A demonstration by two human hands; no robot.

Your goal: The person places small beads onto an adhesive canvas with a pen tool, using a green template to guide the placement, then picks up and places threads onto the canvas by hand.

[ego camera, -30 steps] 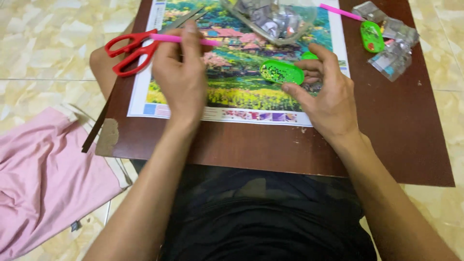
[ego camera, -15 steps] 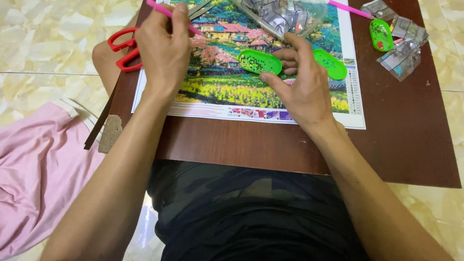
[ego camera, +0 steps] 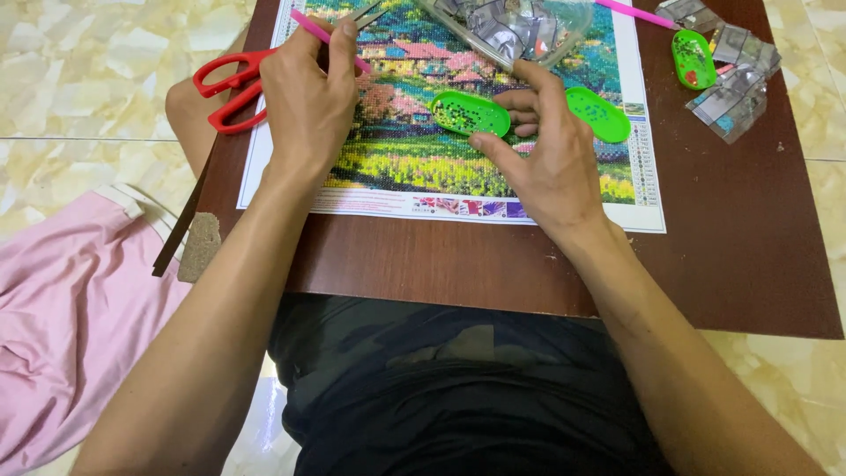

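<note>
A colourful landscape bead picture (ego camera: 414, 150) lies on a brown board (ego camera: 723, 229) across my lap. My left hand (ego camera: 308, 101) is closed around a pink pen tool (ego camera: 310, 26), held over the picture's upper left part. My right hand (ego camera: 546, 154) rests on the picture and pinches a green oval tray (ego camera: 469, 112) of small beads between thumb and fingers. A second green tray (ego camera: 599, 115) lies just right of that hand.
Red-handled scissors (ego camera: 231, 84) lie at the picture's left edge. A clear plastic tub (ego camera: 520, 31) of bead packets sits at the top. Another pink pen (ego camera: 636, 14), a third green tray (ego camera: 693, 58) and loose packets (ego camera: 736, 88) lie at the top right. Pink cloth (ego camera: 70, 317) is on the tiled floor at left.
The view shifted, so the picture and the second tray came further into sight. My left hand moved the pen up and left, then settled slightly lower. My right hand kept its hold on the tray.
</note>
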